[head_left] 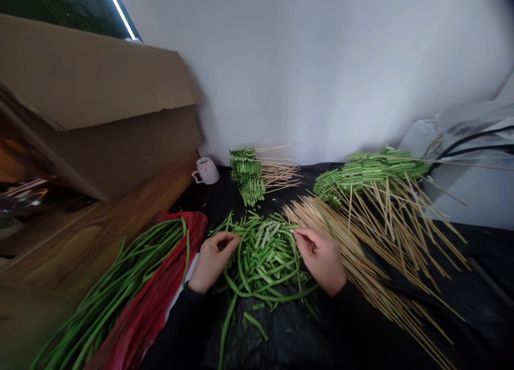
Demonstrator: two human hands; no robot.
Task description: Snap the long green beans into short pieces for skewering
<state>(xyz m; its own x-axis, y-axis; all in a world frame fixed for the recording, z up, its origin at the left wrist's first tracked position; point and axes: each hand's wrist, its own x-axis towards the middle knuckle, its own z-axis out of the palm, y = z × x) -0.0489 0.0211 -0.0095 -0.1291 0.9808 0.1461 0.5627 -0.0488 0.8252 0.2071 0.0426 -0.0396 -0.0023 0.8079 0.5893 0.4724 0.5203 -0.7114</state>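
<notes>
My left hand (213, 257) pinches a long green bean (241, 265) between thumb and fingertips. The bean hangs in a curve over a pile of cut bean pieces (271, 255). On the pile's right side, my right hand (322, 256) is closed in a pinch on a thin green bean strand (297, 252). Whether both hands hold one and the same bean is hard to tell. More whole beans loop across the front of the pile. A loose bean piece (256, 325) lies nearer to me on the black plastic sheet (289, 348).
Whole long beans (132, 273) lie on a red bag (158, 289) at left. Bare bamboo skewers (361, 268) spread at right. Skewered bean bundles stand behind, one left (247, 177), one right (373, 169). A white mug (206, 171) sits near a cardboard box (104, 86).
</notes>
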